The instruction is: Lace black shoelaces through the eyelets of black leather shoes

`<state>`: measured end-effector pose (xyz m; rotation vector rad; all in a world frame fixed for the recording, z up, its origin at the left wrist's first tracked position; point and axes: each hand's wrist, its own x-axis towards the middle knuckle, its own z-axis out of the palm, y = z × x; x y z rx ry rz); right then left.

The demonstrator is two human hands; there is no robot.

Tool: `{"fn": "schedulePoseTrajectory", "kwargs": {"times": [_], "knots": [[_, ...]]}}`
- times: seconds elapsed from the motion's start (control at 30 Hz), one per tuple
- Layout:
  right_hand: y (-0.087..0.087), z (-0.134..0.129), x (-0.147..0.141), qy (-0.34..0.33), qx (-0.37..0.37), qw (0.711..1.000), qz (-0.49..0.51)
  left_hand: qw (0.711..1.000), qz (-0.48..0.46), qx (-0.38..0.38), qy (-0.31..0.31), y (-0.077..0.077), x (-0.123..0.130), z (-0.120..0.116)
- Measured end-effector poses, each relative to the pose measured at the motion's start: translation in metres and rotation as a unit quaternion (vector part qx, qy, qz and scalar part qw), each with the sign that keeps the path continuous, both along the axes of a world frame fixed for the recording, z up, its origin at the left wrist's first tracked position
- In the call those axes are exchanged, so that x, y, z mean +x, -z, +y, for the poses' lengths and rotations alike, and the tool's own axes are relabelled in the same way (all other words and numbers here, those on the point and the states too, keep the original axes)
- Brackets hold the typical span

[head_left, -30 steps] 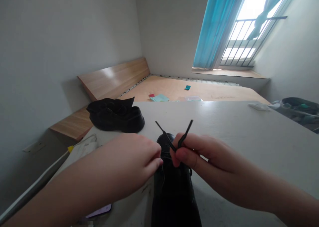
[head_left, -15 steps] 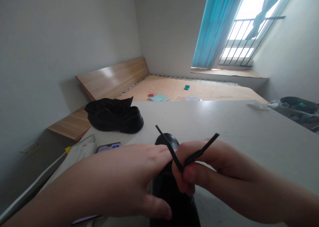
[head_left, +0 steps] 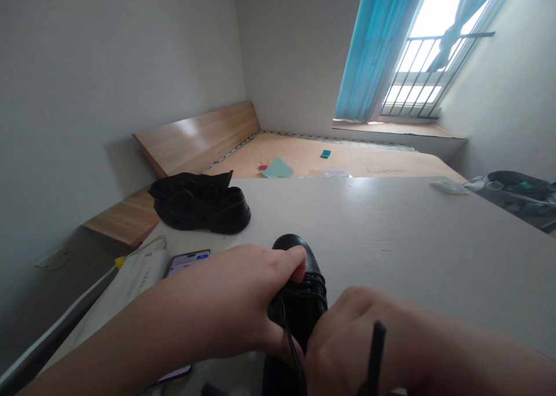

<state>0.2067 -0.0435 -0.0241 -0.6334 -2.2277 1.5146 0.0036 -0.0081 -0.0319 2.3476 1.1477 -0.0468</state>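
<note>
A black lace-up shoe (head_left: pixel 299 248) stands on the white table at the bottom middle, toe pointing away from me. My left hand (head_left: pixel 260 294) lies along the shoe's left side, curled fingers touching its upper near the laces, the thumb lower down by a loose lace. At the shoe's right, nearer me, my right hand (head_left: pixel 347 344) is closed with its back to the camera; its fingertips are hidden. One dark lace end (head_left: pixel 376 349) sticks up beside it. Another black lace (head_left: pixel 290 332) runs down along the shoe's opening between the hands.
On the white table (head_left: pixel 391 239), a second black shoe (head_left: pixel 200 202) stands at the back left. A phone (head_left: pixel 189 260) and a white box (head_left: pixel 141 277) with a cable lie left of my left arm. A bed (head_left: pixel 369 156) is beyond; a bin (head_left: pixel 521 193) stands at the right.
My right hand has moved down toward me and turned palm down. The crossed lace ends are no longer held up above the shoe. My left fingers have curled onto the upper, uncovering its laces.
</note>
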Motion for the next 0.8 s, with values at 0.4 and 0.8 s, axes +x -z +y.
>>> {"fn": "schedulePoseTrajectory", "kwargs": {"times": [0.4,0.8], "knots": [[0.022,0.051,-0.006,0.240,-0.205,0.921,0.226,0.992,-0.112,0.025,-0.053,-0.016,0.004,-0.002],[0.020,0.052,-0.007,0.275,-0.177,0.925,0.192,0.987,-0.076,0.079,-0.115,-0.005,0.019,0.000]]}}
